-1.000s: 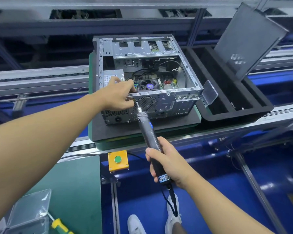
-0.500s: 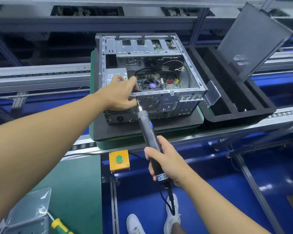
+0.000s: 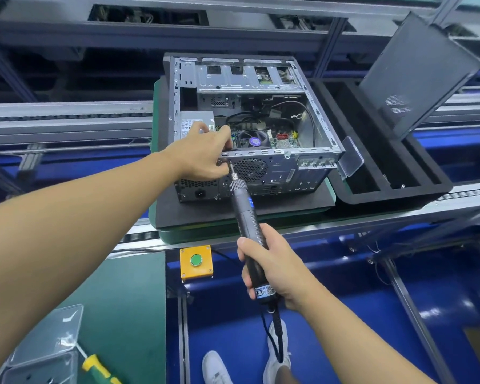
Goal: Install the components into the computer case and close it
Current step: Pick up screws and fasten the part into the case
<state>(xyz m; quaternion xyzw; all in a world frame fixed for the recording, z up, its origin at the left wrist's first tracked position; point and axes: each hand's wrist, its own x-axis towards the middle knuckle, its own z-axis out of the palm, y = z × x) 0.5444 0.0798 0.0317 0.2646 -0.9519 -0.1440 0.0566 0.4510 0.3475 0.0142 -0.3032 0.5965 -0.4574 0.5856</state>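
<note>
a conveyor line (image 3: 67, 117) runs across the view, and on it a green pallet (image 3: 178, 234) carries a black mat (image 3: 233, 214). the computer case (image 3: 261, 79) lies on its side on that mat, open side up, with its rear wall facing the person; the board, fan and cables show inside. just to its right is a black foam tray (image 3: 394, 195), and a dark side panel (image 3: 416, 73) leans tilted in the tray, apart from the case. the left hand (image 3: 200, 156) is at the case's near top edge, thumb over the rim and fingers curled below it, its grip closed on that edge. the right hand (image 3: 275, 270) has its grip wrapped round the electric screwdriver (image 3: 247, 217), whose bit meets the rear wall just beside the left fingers. below is a yellow button box (image 3: 196, 261). on the green desk (image 3: 117, 300) at lower left lie a clear plastic box (image 3: 45, 345) and a hand screwdriver (image 3: 100, 370).
</note>
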